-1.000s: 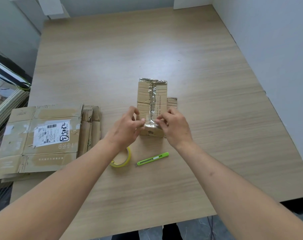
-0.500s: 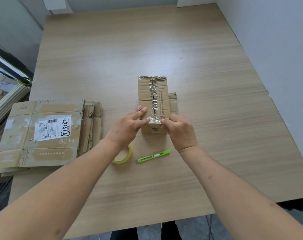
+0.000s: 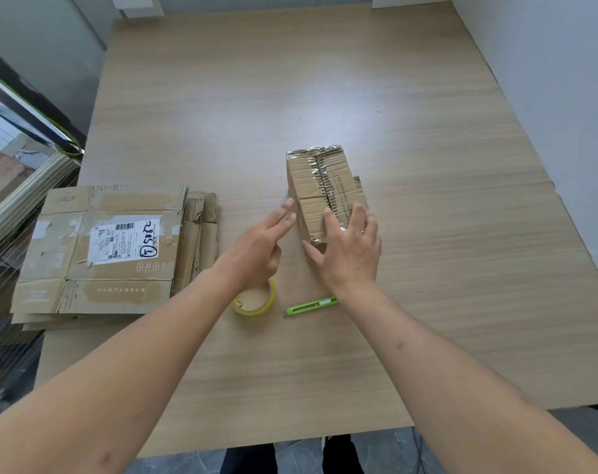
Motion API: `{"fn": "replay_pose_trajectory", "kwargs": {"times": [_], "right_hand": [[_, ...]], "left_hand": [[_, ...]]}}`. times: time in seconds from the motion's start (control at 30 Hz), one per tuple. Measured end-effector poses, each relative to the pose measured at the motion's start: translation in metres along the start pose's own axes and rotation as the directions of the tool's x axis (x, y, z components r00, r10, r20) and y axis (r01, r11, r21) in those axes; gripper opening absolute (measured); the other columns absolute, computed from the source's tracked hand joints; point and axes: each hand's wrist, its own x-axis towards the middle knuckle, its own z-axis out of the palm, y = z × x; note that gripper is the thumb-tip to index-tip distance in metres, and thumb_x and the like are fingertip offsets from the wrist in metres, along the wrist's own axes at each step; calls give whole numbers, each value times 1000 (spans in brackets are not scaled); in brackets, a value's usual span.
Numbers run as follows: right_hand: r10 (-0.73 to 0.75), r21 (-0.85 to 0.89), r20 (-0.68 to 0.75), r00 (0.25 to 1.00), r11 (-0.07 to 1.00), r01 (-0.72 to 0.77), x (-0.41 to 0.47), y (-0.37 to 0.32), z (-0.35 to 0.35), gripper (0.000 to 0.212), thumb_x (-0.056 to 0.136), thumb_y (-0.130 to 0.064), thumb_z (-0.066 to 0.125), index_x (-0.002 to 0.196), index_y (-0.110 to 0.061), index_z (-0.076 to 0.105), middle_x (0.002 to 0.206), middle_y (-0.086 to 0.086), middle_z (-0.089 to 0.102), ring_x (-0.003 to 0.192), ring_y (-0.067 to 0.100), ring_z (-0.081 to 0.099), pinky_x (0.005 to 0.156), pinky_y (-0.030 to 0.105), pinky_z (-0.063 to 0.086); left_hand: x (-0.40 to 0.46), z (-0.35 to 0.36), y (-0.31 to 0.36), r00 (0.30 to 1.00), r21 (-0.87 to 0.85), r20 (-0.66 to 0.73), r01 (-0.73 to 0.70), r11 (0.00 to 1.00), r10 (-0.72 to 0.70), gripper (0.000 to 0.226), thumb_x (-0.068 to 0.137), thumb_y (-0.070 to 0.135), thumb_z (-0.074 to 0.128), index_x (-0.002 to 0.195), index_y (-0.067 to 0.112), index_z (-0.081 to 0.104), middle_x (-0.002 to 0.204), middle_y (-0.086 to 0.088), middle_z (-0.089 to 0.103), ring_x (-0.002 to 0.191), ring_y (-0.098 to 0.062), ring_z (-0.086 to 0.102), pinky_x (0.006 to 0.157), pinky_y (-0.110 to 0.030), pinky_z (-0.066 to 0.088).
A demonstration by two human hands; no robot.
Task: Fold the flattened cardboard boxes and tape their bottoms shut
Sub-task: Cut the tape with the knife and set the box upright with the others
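Green plastic marks the utility knife [image 3: 312, 305] nearest us, beside the tape roll [image 3: 255, 299] on the table [image 3: 427, 302]. Our right hand [image 3: 348, 248] presses flat on the small box [image 3: 324, 193] mid-table, smoothing the taped seam; our left hand [image 3: 256, 248] hovers beside it with straight fingers, holding nothing. We judge this bottom sealed; next comes a flattened box from the stack [image 3: 95, 251] at left.

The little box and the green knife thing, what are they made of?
The box looks like brown corrugated cardboard, dull and creased, with a shiny, crinkly strip of clear tape along its seam. The green cutter seems to be smooth plastic, bright and slightly glossy; a small metal-looking tip shows at one end, though it is too small to be sure.
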Motion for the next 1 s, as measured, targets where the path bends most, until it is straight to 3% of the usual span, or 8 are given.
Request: {"fn": "replay_pose_trajectory", "kwargs": {"times": [0.13,0.27,0.47,0.57,0.67,0.77,0.87,1.0], "right_hand": [[132,323,2,991,938,-125,4,0,6,61,94,-60,51,146,-27,51,151,16,40,141,43,35,116,53,35],[295,700,111,949,654,-285,14,3,3,48,105,-43,47,143,-16,55,133,9,53,125,25,52,108,27,35],[426,853,302,853,277,-441,17,0,12,36,111,-36,35,129,-14,57,117,-6,61,110,15,55,88,22,36],[482,844,427,764,90,-529,17,1,27,29,112,-33,32,122,-17,54,108,-7,57,103,14,50,87,21,35],[485,815,494,721,31,-579,19,-5,39,23,107,-38,36,103,-23,52,103,-2,61,99,20,53,92,34,46],[454,792,556,696,-35,-610,23,-1,63,21,97,-41,37,94,-26,52,111,6,64,96,23,55,96,44,51],[442,758,597,669,-38,-652,23,-6,66,18,104,-33,38,92,-25,48,100,3,61,92,24,54,99,50,52],[458,659,588,667,206,-723,22,-3,50,16,106,-29,46,109,-17,55,107,6,65,100,28,59,95,40,50]], "left_hand": [[0,-4,-6,968,85,119,210,974,-220,63,91,-10,48,153,-3,43,170,-17,22,157,-30,25,127,-37,25],[9,-14,-8,883,99,150,434,895,-445,41,98,0,44,138,0,55,162,-23,35,149,-37,37,121,-40,31],[29,-35,8,785,-477,-88,507,718,-613,42,101,5,39,133,5,67,129,-9,70,126,-22,61,107,-22,42],[34,-44,15,764,-668,-66,444,597,-642,49,98,33,37,108,8,78,99,-3,73,88,-8,63,78,-16,46],[33,-44,10,730,-743,9,462,484,-683,41,110,29,42,106,5,75,97,-10,78,70,-13,69,64,-23,55],[27,-39,-1,773,-630,8,497,597,-634,23,96,13,62,117,16,71,122,-5,74,104,-17,74,95,-40,60],[22,-39,0,842,-233,89,537,811,-532,53,86,34,69,137,21,66,158,-6,46,149,-19,39,125,-31,24],[22,-37,-2,859,-184,207,503,844,-467,82,80,60,56,155,28,49,174,-6,13,161,-22,6,131,-42,9]]}}
